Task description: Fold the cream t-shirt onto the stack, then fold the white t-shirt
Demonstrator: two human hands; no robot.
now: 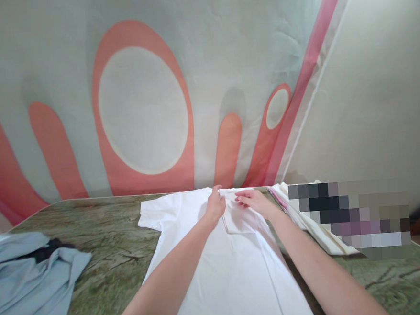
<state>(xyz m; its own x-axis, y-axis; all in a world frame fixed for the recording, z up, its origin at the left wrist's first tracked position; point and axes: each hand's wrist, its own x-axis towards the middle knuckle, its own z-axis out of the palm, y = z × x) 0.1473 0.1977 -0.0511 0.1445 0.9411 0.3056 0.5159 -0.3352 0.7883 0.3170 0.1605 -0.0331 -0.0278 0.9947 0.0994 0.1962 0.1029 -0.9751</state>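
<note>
Grip of the left hand [215, 208] was placed at the far end of the white shirt [217, 267]; whether cloth was pinched could not be told. By the right hand [257, 203], fingers slightly parted, the folded-over side was covered. From left to right, a pale blue garment [42, 289] was heaped on the surface [108, 246], the shirt was centrally laid, and folded white cloths [308, 230] were stacked, partly obscured.

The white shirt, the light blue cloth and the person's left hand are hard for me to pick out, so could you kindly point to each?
White shirt [232, 271]: head view, on the body of the shirt.
Light blue cloth [29, 295]: head view, on its crumpled middle.
Left hand [215, 208]: head view, on the back of the hand.
</note>
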